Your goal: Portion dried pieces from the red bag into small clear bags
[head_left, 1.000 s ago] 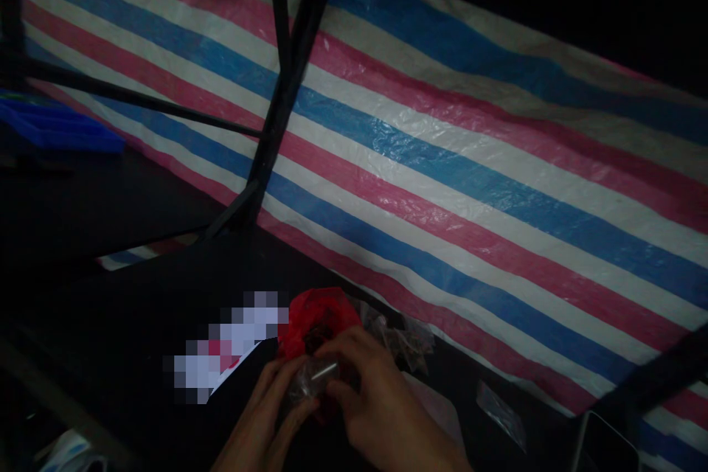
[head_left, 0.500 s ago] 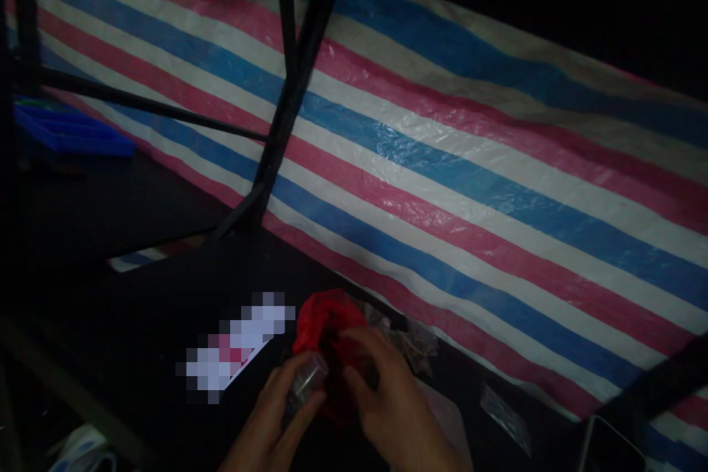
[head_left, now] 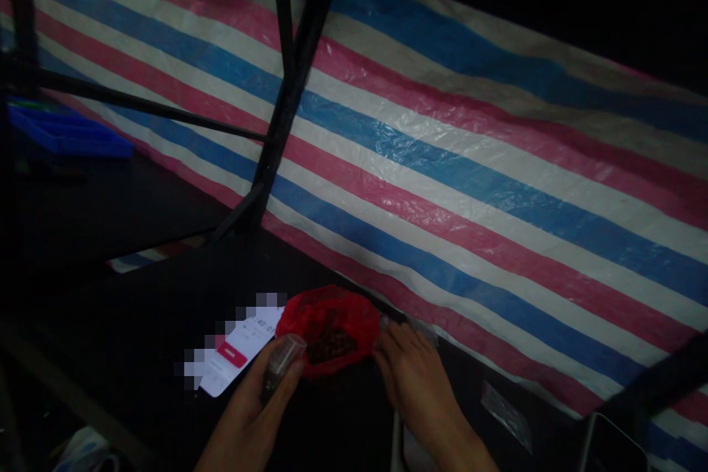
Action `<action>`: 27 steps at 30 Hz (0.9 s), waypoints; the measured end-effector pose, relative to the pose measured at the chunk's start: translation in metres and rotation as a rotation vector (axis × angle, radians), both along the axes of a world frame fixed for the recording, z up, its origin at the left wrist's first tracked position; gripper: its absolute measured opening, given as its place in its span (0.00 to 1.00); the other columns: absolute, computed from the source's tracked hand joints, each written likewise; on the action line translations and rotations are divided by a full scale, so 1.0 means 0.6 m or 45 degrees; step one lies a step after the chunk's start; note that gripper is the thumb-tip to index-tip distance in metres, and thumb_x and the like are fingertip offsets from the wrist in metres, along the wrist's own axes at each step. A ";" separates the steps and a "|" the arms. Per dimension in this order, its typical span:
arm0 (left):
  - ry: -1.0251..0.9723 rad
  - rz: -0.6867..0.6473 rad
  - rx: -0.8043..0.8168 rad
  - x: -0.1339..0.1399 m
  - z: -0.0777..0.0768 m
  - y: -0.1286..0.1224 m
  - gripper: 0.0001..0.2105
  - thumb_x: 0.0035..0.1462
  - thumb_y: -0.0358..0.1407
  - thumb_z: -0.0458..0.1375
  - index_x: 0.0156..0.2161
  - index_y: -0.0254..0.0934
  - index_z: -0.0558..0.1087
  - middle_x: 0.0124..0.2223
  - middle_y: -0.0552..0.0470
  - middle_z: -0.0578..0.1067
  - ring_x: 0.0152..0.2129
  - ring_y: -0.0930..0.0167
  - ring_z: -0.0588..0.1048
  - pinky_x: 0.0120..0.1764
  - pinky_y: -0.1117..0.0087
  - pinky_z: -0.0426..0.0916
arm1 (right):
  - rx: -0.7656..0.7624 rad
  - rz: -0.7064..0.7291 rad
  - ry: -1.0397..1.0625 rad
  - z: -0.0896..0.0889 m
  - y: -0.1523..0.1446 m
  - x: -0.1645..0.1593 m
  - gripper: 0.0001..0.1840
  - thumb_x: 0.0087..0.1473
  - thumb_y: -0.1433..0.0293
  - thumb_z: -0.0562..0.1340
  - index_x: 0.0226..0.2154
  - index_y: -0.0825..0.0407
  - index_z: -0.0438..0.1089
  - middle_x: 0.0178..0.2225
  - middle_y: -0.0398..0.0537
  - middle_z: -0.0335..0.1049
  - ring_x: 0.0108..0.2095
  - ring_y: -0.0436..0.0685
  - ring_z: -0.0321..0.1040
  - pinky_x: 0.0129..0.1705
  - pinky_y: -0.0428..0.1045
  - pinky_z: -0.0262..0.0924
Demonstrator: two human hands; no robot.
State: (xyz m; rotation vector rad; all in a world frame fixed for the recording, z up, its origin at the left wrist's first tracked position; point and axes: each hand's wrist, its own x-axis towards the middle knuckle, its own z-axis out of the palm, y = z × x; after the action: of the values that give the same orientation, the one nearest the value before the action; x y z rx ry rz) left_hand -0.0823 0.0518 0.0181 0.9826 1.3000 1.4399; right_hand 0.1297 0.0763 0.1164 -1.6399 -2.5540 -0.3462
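Note:
My left hand (head_left: 257, 398) is closed around a small clear plastic tube (head_left: 286, 355), its upper end showing above the thumb and dark contents lower down. Just beyond it, a red plastic bag (head_left: 296, 310) lies with its mouth wide, and small dark brown pieces (head_left: 332, 343) fill its bottom. At the bag's right edge is my right hand (head_left: 406, 365), fingers bent and closed on the rim; the fingertips are partly hidden in the dim light.
A lit phone (head_left: 237, 354) lies left of the bag. Small clear packets (head_left: 506, 413) are at the right, near a dark framed device (head_left: 613, 446). Black metal bars (head_left: 293, 88) stand before a striped sheet (head_left: 442, 140). A blue tray (head_left: 82, 134) sits far left.
My right hand has come out of the bag's mouth and moved right to its edge. The bag's opening is wider. My left hand has shifted slightly left with the tube.

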 end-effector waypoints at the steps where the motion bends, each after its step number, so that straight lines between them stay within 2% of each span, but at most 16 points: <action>1: 0.008 -0.010 0.010 0.000 -0.002 0.000 0.37 0.52 0.66 0.58 0.59 0.43 0.73 0.62 0.47 0.78 0.65 0.54 0.71 0.70 0.51 0.60 | 0.024 -0.003 -0.003 0.006 -0.001 0.000 0.12 0.68 0.76 0.60 0.49 0.50 0.77 0.50 0.54 0.78 0.52 0.65 0.74 0.56 0.60 0.64; 6: 0.147 0.005 0.093 0.002 -0.019 0.001 0.30 0.57 0.59 0.58 0.58 0.43 0.74 0.63 0.44 0.77 0.64 0.52 0.71 0.70 0.45 0.57 | -0.016 -0.043 0.030 0.011 -0.014 0.009 0.11 0.67 0.75 0.60 0.45 0.49 0.78 0.48 0.55 0.78 0.50 0.67 0.74 0.55 0.62 0.63; 9: 0.323 0.096 0.214 0.003 -0.030 -0.001 0.26 0.58 0.54 0.58 0.56 0.43 0.76 0.57 0.42 0.77 0.58 0.52 0.76 0.67 0.42 0.64 | -0.092 -0.079 0.105 0.004 -0.024 0.020 0.16 0.63 0.78 0.61 0.50 0.48 0.77 0.54 0.56 0.76 0.56 0.70 0.72 0.58 0.65 0.62; 12: 0.433 0.171 0.375 0.001 -0.036 -0.007 0.22 0.60 0.51 0.58 0.56 0.47 0.76 0.55 0.44 0.75 0.55 0.54 0.77 0.63 0.45 0.70 | -0.131 -0.048 0.248 0.003 -0.039 0.021 0.23 0.58 0.80 0.62 0.52 0.45 0.76 0.57 0.54 0.74 0.58 0.70 0.70 0.60 0.65 0.63; 15: 0.392 0.113 0.437 -0.001 -0.036 -0.014 0.22 0.60 0.49 0.61 0.58 0.51 0.73 0.60 0.48 0.75 0.60 0.56 0.75 0.64 0.49 0.69 | -0.124 0.016 0.522 0.009 -0.061 -0.006 0.21 0.60 0.78 0.60 0.52 0.44 0.75 0.56 0.52 0.75 0.56 0.66 0.71 0.60 0.61 0.64; 18: 0.321 0.060 0.395 0.003 -0.038 -0.020 0.23 0.57 0.50 0.64 0.57 0.50 0.74 0.61 0.47 0.77 0.61 0.53 0.74 0.63 0.49 0.71 | -0.292 0.042 0.842 0.012 -0.082 -0.053 0.19 0.58 0.76 0.64 0.49 0.41 0.76 0.51 0.45 0.77 0.51 0.61 0.75 0.54 0.54 0.68; 20: 0.309 0.025 0.383 0.008 -0.042 -0.021 0.22 0.57 0.50 0.64 0.56 0.49 0.76 0.61 0.46 0.78 0.60 0.53 0.76 0.60 0.50 0.74 | -0.348 0.013 1.001 0.013 -0.090 -0.080 0.19 0.54 0.78 0.66 0.46 0.41 0.76 0.47 0.42 0.78 0.47 0.58 0.76 0.49 0.51 0.69; 22: 0.342 0.002 0.416 0.012 -0.049 -0.020 0.22 0.56 0.49 0.64 0.55 0.50 0.77 0.58 0.47 0.80 0.58 0.52 0.77 0.59 0.51 0.75 | -0.353 0.053 1.080 0.018 -0.093 -0.095 0.18 0.56 0.79 0.63 0.44 0.42 0.76 0.45 0.43 0.78 0.45 0.57 0.76 0.48 0.50 0.68; 24: 0.403 -0.012 0.483 0.014 -0.059 -0.016 0.22 0.55 0.49 0.64 0.55 0.51 0.78 0.56 0.47 0.82 0.57 0.52 0.78 0.58 0.51 0.75 | -0.389 0.105 1.112 0.024 -0.093 -0.099 0.21 0.56 0.79 0.63 0.48 0.42 0.76 0.46 0.44 0.77 0.45 0.57 0.76 0.47 0.50 0.69; 27: 0.490 -0.060 0.562 0.018 -0.075 -0.009 0.20 0.59 0.48 0.60 0.56 0.50 0.78 0.55 0.46 0.83 0.55 0.52 0.79 0.57 0.51 0.76 | -0.474 0.103 1.118 0.032 -0.091 -0.095 0.27 0.52 0.78 0.69 0.52 0.39 0.77 0.49 0.43 0.78 0.48 0.59 0.75 0.50 0.51 0.69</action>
State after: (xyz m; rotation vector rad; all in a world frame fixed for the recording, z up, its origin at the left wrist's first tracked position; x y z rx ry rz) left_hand -0.0716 0.0466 -0.0272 1.6358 1.2334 1.5878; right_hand 0.0728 0.0218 0.1355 -1.3247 -2.0289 0.7366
